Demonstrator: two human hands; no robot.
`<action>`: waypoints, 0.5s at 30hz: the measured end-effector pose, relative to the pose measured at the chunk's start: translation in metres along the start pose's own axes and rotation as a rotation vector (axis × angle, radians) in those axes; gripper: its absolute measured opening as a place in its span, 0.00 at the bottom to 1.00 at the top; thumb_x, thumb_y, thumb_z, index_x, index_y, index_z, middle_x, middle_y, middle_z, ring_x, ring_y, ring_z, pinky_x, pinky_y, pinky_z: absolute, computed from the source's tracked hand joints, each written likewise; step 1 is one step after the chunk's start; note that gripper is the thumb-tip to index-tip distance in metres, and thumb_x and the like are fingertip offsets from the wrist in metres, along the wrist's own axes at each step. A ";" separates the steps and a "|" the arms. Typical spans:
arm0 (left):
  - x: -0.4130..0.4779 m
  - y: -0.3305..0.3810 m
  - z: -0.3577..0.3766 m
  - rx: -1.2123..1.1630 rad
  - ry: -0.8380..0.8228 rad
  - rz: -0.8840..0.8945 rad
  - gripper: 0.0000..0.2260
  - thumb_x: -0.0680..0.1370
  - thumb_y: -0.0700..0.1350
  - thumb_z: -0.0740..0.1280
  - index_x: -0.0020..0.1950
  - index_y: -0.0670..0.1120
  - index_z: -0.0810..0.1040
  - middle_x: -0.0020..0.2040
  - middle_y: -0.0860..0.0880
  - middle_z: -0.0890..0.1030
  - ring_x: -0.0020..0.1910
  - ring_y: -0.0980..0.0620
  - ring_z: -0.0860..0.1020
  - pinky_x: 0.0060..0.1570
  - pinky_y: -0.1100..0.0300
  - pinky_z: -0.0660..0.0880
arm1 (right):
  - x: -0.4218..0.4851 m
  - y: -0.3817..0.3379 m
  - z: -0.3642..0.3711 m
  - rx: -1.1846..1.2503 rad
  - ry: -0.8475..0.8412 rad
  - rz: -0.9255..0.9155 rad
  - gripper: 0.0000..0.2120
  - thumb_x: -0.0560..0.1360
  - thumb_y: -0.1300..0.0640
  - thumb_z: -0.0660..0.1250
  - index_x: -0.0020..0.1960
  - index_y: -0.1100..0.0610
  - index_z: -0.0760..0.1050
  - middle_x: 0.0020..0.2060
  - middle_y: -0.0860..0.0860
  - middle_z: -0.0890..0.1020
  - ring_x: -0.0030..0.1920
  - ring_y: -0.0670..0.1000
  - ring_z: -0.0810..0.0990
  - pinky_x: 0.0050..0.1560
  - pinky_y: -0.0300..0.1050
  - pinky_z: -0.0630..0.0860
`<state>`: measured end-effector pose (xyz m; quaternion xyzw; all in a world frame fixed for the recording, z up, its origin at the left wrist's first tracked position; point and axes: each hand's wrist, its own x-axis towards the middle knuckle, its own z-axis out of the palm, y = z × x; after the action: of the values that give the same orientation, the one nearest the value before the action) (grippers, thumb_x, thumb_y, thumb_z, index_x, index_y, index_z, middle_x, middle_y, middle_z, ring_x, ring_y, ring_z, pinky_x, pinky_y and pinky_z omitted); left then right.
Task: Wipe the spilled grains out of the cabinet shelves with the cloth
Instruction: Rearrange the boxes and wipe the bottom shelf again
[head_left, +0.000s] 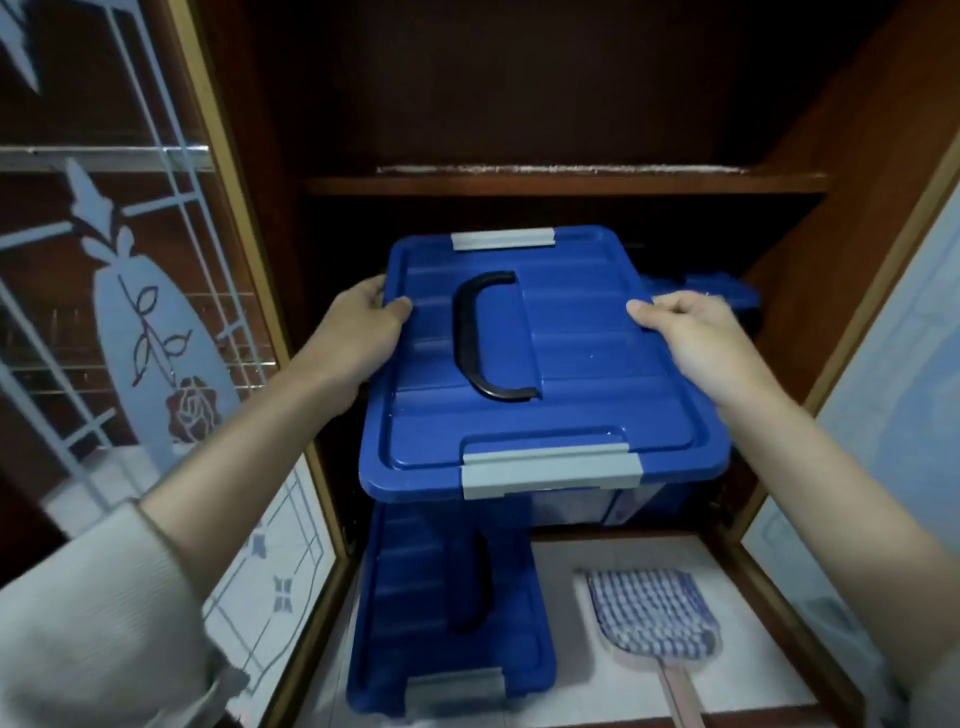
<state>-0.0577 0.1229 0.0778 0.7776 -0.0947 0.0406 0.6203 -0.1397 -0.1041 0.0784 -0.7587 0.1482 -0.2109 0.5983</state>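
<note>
A blue plastic storage box (540, 364) with a black handle and grey clips sticks out of the dark wooden cabinet at the middle shelf level. My left hand (358, 332) grips the left edge of its lid, thumb on top. My right hand (696, 338) grips the right edge the same way. White grains (561, 169) lie along the front of the upper shelf (566, 184). A blue-and-white checked cloth (654, 613) lies over a dustpan-like tool on the white tiled floor, lower right.
A second blue box (447, 613) stands on the floor beneath the held one. Another blue lid (717, 293) shows behind, deeper in the cabinet. The glass door (130, 332) with a frosted flower pattern stands open on the left. A pale door is at the right.
</note>
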 end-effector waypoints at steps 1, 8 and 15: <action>0.000 -0.017 -0.001 0.031 -0.002 -0.024 0.15 0.82 0.44 0.57 0.69 0.49 0.69 0.57 0.51 0.77 0.50 0.52 0.77 0.51 0.59 0.74 | 0.000 0.013 0.008 -0.021 -0.015 0.039 0.08 0.77 0.55 0.65 0.40 0.56 0.71 0.34 0.50 0.78 0.27 0.42 0.78 0.25 0.33 0.71; -0.008 -0.110 -0.011 0.193 0.020 -0.244 0.19 0.82 0.48 0.57 0.73 0.51 0.65 0.67 0.47 0.73 0.63 0.45 0.73 0.63 0.55 0.69 | -0.010 0.100 0.058 -0.083 -0.081 0.179 0.08 0.77 0.55 0.65 0.48 0.61 0.72 0.49 0.65 0.80 0.49 0.65 0.80 0.45 0.50 0.76; -0.023 -0.154 -0.009 0.372 0.030 -0.321 0.20 0.83 0.47 0.54 0.75 0.50 0.62 0.69 0.45 0.71 0.65 0.43 0.70 0.59 0.59 0.67 | -0.018 0.151 0.085 -0.125 -0.112 0.243 0.08 0.77 0.55 0.65 0.50 0.60 0.71 0.50 0.62 0.80 0.53 0.61 0.79 0.53 0.52 0.76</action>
<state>-0.0495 0.1669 -0.0717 0.8828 0.0484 -0.0303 0.4662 -0.1095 -0.0600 -0.0874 -0.7816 0.2182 -0.0843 0.5783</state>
